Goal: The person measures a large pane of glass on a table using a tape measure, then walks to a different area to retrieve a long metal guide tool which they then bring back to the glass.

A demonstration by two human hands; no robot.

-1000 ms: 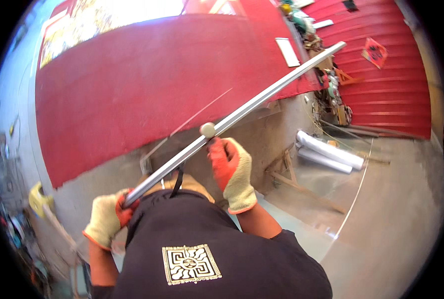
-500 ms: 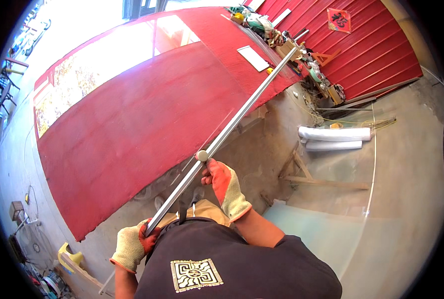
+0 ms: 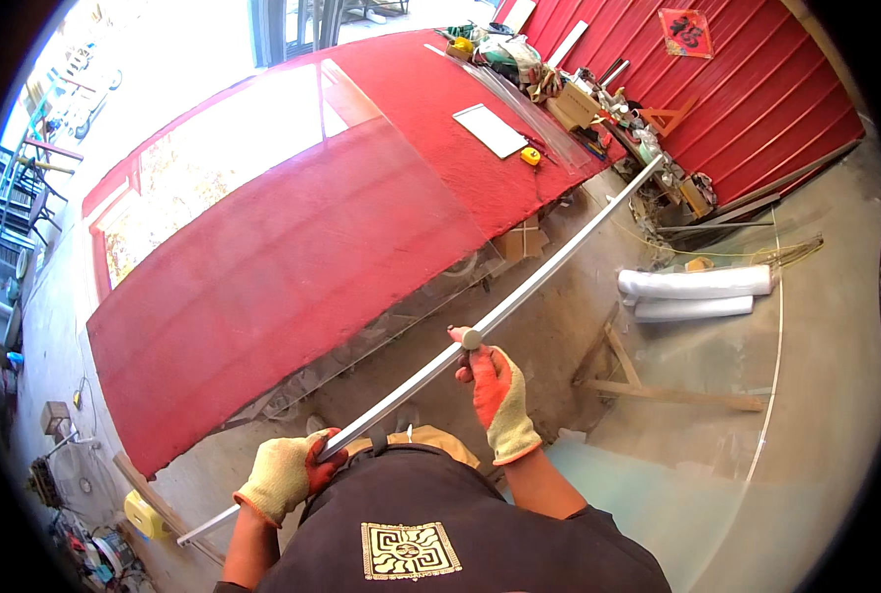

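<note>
A long, straight, pale metal bar (image 3: 569, 251) slants across in front of me, from low on the left to far right. My left hand (image 3: 290, 474), in a cream and red work glove, is closed around its lower part near my waist. My gloved right hand (image 3: 500, 400) is closed at a round, pale knob (image 3: 471, 339) on the bar, its fingers partly hidden behind knob and bar. Beyond the bar lies a large clear glass sheet (image 3: 292, 257) on a red-covered table (image 3: 401, 74). The bar appears held above the floor, past the table's near edge.
A white pad (image 3: 490, 130) and yellow tape measure (image 3: 530, 156) lie on the table. Clutter with a cardboard box (image 3: 574, 105) lines its far right side. White rolls (image 3: 697, 284) and a wooden frame (image 3: 672, 395) are at right. A yellow stool (image 3: 145, 516) stands lower left.
The bar has swung to the right, its far end leaving the table for the clutter's edge. Both hands have shifted right with it, still holding on.
</note>
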